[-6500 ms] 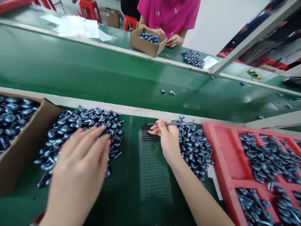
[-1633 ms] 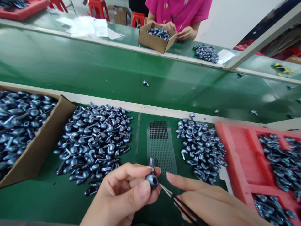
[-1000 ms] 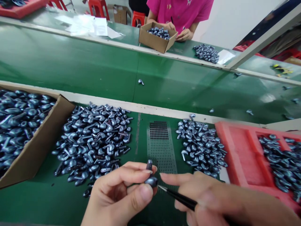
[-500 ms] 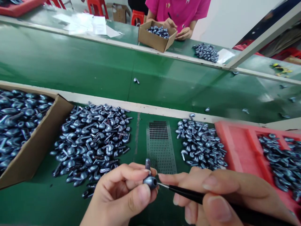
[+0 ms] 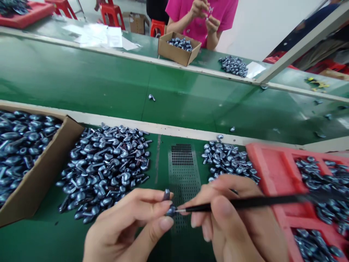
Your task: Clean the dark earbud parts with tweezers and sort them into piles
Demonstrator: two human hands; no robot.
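Passage runs only along the perforated plate (image 5: 183, 171), between two heaps of metal parts (image 5: 103, 171), with the red foam tray (image 5: 272, 171) blocking further right.

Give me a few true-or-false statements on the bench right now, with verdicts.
1. The left hand holds a small metal part. True.
2. The right hand holds a thin black tool, its tip at the part. True.
3. The part lies on the perforated plate. False: it is held in the left hand.
4. The red foam tray is left of the hands. False: it is to their right.
5. The person across the belt reaches into the small box. False: their hands are raised above it.
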